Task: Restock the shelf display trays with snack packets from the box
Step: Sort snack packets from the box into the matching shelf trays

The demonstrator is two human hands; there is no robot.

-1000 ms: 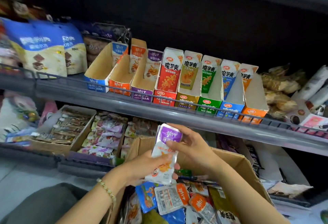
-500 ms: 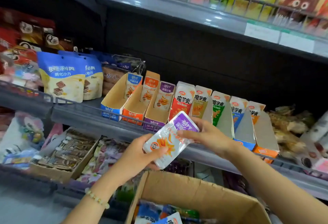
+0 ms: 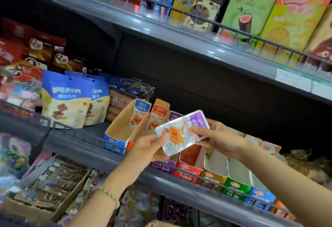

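Both hands hold a silver snack packet with a purple top (image 3: 181, 132), tilted, in front of the middle shelf. My left hand (image 3: 150, 147) grips its lower left end. My right hand (image 3: 218, 137) pinches its purple end. Just behind it stands a row of cardboard display trays: a blue tray (image 3: 116, 133), an orange tray (image 3: 140, 131), a purple tray (image 3: 164, 165), then red (image 3: 188, 170), yellow, green (image 3: 235, 185) and more to the right. Each of the blue and orange trays shows a packet at its back. Only a sliver of the box (image 3: 156, 224) shows at the bottom edge.
A wire rail (image 3: 86, 133) runs along the middle shelf's front edge. Blue wafer bags (image 3: 66, 99) stand left of the trays. Tall biscuit boxes (image 3: 251, 5) fill the upper shelf. On the lower shelf sits a cardboard tray of dark packets (image 3: 50, 185).
Both hands have lifted the purple-topped packet from above the box up to the middle shelf's trays. The view has tilted upward, so the box has nearly left the frame.
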